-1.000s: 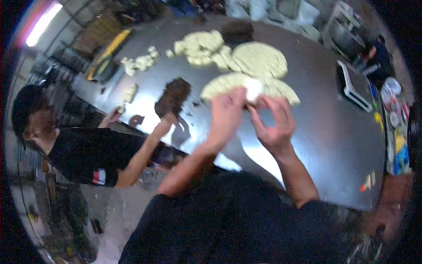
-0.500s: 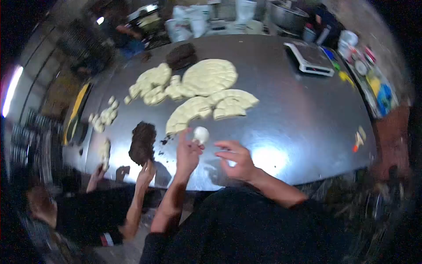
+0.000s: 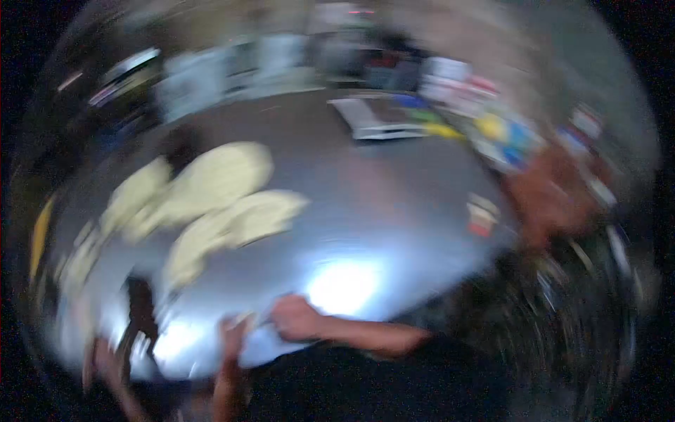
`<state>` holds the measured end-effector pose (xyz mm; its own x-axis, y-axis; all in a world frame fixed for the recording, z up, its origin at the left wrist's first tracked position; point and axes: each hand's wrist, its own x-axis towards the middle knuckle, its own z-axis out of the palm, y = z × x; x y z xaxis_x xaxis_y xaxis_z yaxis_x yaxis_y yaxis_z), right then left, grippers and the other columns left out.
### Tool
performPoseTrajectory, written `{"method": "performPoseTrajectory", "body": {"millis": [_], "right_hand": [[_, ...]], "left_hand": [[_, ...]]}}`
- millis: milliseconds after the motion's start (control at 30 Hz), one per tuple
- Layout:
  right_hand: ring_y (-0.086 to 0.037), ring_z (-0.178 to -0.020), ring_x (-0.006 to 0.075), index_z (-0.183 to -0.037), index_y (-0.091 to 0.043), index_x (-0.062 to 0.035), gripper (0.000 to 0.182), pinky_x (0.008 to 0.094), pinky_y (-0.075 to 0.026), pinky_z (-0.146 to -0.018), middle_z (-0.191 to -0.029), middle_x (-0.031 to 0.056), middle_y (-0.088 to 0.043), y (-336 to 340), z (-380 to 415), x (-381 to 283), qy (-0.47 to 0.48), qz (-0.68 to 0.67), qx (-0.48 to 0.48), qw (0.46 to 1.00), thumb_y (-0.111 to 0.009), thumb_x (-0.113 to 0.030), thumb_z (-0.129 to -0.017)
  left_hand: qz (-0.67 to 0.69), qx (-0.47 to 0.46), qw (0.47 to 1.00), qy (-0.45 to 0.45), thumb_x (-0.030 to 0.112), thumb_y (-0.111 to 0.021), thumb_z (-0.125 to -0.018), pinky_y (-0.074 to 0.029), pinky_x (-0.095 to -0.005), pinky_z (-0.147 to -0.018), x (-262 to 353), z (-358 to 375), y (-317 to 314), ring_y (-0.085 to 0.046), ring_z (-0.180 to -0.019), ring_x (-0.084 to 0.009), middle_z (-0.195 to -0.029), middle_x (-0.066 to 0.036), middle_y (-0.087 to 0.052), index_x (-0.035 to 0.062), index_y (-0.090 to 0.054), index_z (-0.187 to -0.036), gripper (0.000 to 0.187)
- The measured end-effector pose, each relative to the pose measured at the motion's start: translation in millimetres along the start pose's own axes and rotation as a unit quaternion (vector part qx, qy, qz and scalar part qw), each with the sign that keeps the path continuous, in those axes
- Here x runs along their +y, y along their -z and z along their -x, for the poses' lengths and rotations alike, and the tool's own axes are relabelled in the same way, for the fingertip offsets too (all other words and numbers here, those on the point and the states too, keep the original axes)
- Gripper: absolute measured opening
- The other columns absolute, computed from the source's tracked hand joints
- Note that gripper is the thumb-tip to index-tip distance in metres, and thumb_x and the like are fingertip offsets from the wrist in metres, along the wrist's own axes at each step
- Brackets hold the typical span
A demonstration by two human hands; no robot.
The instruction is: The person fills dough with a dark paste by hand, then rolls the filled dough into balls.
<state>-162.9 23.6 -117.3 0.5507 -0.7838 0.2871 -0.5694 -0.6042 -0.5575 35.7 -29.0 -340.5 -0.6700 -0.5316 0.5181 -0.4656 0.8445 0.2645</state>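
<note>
Through my head camera the view is smeared by motion, so I can give only broad shapes. My left hand (image 3: 233, 336) is over the near edge of the desk (image 3: 415, 211), with a small pale lump (image 3: 248, 321) at its fingers; I cannot tell whether they grasp it or only touch it. My right hand (image 3: 296, 318) is just beside, nearer the desk's right side, its fingers curled inward; I cannot tell whether they are clenched on anything.

Beyond my hands, toward the middle of the desk, lies a curved slab of pale dough (image 3: 264, 212), and behind it a larger rounded slab (image 3: 228, 169). A further dough pile (image 3: 137, 195) lies on the left side of these, with smaller pale pieces (image 3: 81, 259) near the desk's left edge. A dark mass (image 3: 140, 302) lies toward the near left corner, and another person's hand (image 3: 105, 357) is close to it at the near edge. A dark lump (image 3: 181, 144) sits by the far edge behind the dough.

At the far right corner I see a flat, pale-framed device (image 3: 387, 130) with a yellow item (image 3: 443, 131) next to it. Small red-and-pale items (image 3: 482, 214) lie near the right edge.
</note>
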Motion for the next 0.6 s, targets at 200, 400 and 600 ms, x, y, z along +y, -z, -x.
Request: {"method": "performPoseTrajectory", "body": {"millis": [200, 400, 600], "right_hand": [[-0.061, -0.095, 0.0319, -0.09, -0.065, -0.0018, 0.017, 0.0409, -0.049, -0.085, -0.098, 0.0166, -0.064, 34.5, -39.1, -14.8, 0.01, -0.129, 0.179, 0.975, -0.061, -0.016, -0.082], [-0.046, -0.123, 0.0359, -0.123, -0.057, -0.0058, 0.046, 0.0475, -0.029, -0.106, -0.128, 0.0179, -0.053, 94.9, -142.2, -33.9, 0.176, -0.144, 0.321, 0.919, -0.056, -0.034, -0.086], [-0.013, -0.141, 0.0406, -0.141, -0.043, -0.0242, 0.059, 0.0723, -0.005, -0.104, -0.152, 0.0125, -0.024, -134.9, -95.7, 15.5, -0.007, 0.14, -0.102, 0.985, -0.051, -0.048, -0.087]], "left_hand": [[-0.033, -0.135, 0.92, 0.365, 0.025, -0.064, -0.085, -0.05, -0.0382, -0.071, 38.3, -8.4, 104.5, -0.062, -0.078, -0.0281, -0.082, -0.012, -0.064, 0.0078, -0.067, -0.098, 0.022], [0.389, 0.052, 0.677, 0.622, 0.034, -0.06, -0.091, -0.044, -0.0283, -0.043, 58.2, -33.2, 136.2, -0.055, -0.049, -0.0136, -0.063, -0.006, -0.058, -0.001, -0.063, -0.09, 0.035], [0.364, 0.309, 0.551, 0.685, 0.037, -0.051, -0.096, -0.033, -0.0258, -0.034, 67.6, 19.5, 141.9, -0.044, -0.039, -0.0105, -0.053, -0.003, -0.05, 0.0014, -0.06, -0.079, 0.041]]}}
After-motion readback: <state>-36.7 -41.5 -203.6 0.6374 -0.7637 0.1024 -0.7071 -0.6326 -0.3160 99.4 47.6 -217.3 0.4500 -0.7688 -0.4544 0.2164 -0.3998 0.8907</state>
